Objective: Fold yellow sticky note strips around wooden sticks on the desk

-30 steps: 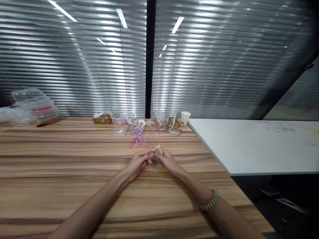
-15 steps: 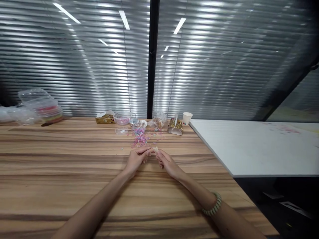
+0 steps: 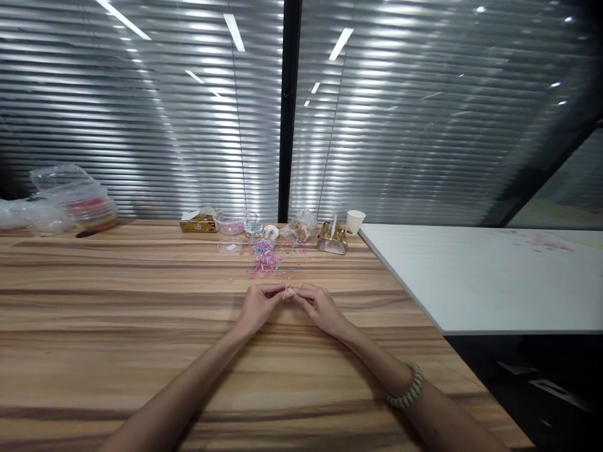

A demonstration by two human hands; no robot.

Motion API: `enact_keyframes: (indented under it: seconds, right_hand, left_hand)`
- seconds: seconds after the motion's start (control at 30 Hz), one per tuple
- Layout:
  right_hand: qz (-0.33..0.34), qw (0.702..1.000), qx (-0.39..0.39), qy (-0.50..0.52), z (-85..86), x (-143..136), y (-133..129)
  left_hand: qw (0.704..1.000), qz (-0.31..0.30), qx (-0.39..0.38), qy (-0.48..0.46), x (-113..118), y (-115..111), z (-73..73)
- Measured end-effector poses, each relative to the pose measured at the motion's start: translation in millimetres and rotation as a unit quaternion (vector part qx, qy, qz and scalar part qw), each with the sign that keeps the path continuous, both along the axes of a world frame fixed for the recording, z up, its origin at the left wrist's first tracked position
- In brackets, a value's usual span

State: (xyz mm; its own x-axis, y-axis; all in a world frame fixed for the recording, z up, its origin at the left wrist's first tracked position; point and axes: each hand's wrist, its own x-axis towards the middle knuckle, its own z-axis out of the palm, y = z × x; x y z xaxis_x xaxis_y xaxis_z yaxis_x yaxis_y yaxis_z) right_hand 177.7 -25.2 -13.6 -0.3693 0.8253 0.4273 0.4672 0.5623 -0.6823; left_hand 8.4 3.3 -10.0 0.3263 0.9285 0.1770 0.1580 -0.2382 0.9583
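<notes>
Over the wooden table, my left hand and my right hand meet at the fingertips, both pinched. Between them is a small whitish-pink piece, too small to name, with a thin pale strand standing up at the left fingertips. Which hand bears it more I cannot tell. Just beyond the fingers lies a loose heap of small pink and purple ring-like pieces. It spills from a clear plastic tub with more of them inside.
Behind the heap stand a gold tissue box, a clear bowl of pink pieces, a round clear lid, a crumpled gold packet and a paper cup. Plastic containers sit far left; a white table adjoins at right.
My hands have drawn together, the right moving slightly left. The whitish piece, earlier upright at my right fingertips, now sits between both hands' fingertips.
</notes>
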Motion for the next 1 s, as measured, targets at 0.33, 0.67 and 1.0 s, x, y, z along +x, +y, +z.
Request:
enact_keyframes:
  seconds: [0.33,0.67,1.0]
  right_hand:
    - [-0.051,0.993,0.031,-0.105,-7.2,1,0]
    - [-0.086,0.981,0.043,-0.166,-8.7,3,1]
    - [-0.063,0.976,0.066,-0.196,-4.3,1,-2]
  left_hand:
    - [0.999,0.002,0.034,0.02,-1,6,-6.2]
    - [0.999,0.011,0.031,0.011,2,1,-5.5]
    - [0.999,-0.028,0.019,0.03,4,-3,-8.2]
